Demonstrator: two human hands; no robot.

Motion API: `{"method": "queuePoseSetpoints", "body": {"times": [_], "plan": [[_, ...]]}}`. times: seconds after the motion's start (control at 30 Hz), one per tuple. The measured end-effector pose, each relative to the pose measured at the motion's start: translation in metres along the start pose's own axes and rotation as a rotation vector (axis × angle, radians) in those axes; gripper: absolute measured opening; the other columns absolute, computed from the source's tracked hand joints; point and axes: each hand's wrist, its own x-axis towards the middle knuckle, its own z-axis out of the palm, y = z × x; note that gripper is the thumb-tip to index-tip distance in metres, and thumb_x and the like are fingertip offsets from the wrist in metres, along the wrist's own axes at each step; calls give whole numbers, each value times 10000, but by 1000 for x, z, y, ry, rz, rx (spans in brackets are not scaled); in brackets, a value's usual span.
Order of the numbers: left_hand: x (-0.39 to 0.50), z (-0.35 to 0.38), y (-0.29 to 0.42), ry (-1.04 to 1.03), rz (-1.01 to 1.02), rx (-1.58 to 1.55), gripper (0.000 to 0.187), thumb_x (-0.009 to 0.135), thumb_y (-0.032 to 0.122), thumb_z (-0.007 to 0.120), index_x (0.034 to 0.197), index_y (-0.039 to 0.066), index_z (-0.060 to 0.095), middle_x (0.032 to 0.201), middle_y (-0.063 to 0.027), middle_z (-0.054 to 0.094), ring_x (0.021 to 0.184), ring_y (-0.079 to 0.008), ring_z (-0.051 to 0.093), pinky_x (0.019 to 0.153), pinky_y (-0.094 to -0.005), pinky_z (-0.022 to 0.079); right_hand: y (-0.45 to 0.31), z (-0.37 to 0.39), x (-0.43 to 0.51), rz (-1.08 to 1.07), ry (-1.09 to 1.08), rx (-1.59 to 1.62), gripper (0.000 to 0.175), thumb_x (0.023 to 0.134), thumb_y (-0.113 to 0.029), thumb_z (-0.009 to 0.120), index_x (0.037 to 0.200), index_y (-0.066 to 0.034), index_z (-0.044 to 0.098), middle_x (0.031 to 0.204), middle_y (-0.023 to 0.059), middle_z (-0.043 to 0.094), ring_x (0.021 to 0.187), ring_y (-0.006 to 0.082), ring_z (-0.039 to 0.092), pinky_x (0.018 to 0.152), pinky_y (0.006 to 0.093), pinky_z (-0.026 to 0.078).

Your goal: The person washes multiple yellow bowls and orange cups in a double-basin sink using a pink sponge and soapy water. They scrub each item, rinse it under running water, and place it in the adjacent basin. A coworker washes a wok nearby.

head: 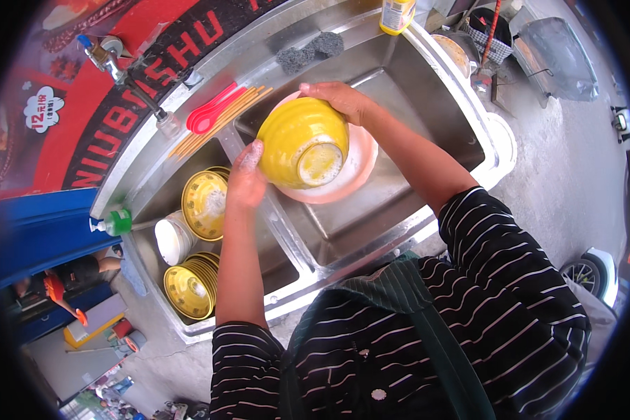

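Note:
Both my hands hold a yellow bowl (pixel 304 142) tilted, its underside with foamy suds turned towards me. My left hand (pixel 248 176), wet with suds, grips the rim at the left. My right hand (pixel 341 101) grips the rim at the upper right. Behind the bowl, in the right basin of a steel sink (pixel 399 100), is a pink basin (pixel 365 165) with whitish liquid or foam. In the left basin stand a stack of yellow bowls (pixel 189 291), more yellow bowls (pixel 203 202) with suds, and white bowls (pixel 173 239).
Red spoons (pixel 205 123) and wooden chopsticks (pixel 226 121) lie on the sink's back ledge near a tap (pixel 136 89). Two dark scouring pads (pixel 310 52), a yellow bottle (pixel 397 16) and a green pump bottle (pixel 118 222) stand or lie about the rim. Another person (pixel 58 286) is at far left.

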Motion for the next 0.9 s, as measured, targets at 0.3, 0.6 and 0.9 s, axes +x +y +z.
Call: {"method": "queuePoseSetpoints", "body": {"times": [0.3,0.6,0.9], "plan": [[-26,-1,-31,136,247,-278,104,907,103,632,1006,76,619,1005,-52,662,941,-184,640,866,-357,513,150,-32,31,-455,284,-1182,277,866,-76,498,1119,-53,609,1173,166,574,1066,375,555,915,436,469],[-19,35,-47,181,340,-173,362,869,45,562,1230,28,543,1096,-69,614,1005,-160,604,872,-319,494,78,-10,-16,-10,115,-229,279,907,-87,487,1144,-29,622,1037,114,652,996,261,622,826,326,504],[-8,61,-67,194,352,-190,278,874,67,576,1146,16,595,1039,-49,633,934,-134,599,819,-278,479,35,92,-21,-655,23,-554,319,959,-188,498,1165,28,611,1183,159,624,1137,237,568,964,349,435]]}}
